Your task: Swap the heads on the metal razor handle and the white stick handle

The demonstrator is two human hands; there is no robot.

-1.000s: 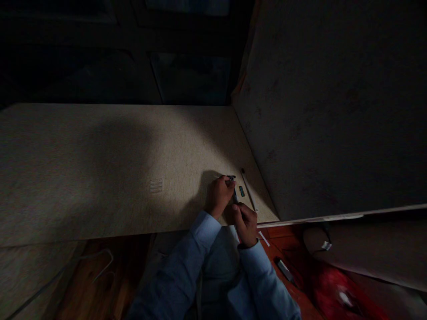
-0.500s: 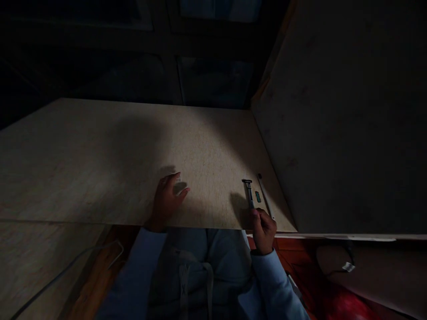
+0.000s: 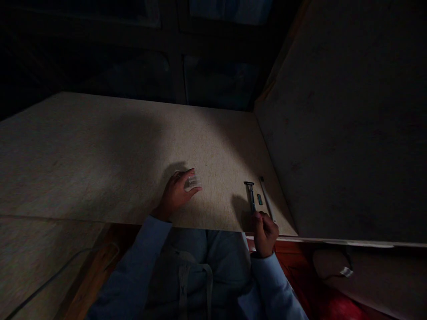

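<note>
Dim room, pale tabletop. Head view: left hand, thumb and fingers wide apart, spans and seemingly grips clear plastic case; right hand closed round razor handle. Best: light, even pinch.

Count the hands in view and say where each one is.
2: the left hand, around a clear item at the tabletop; the right hand, at the near edge, holding the razor. No others show.
</note>
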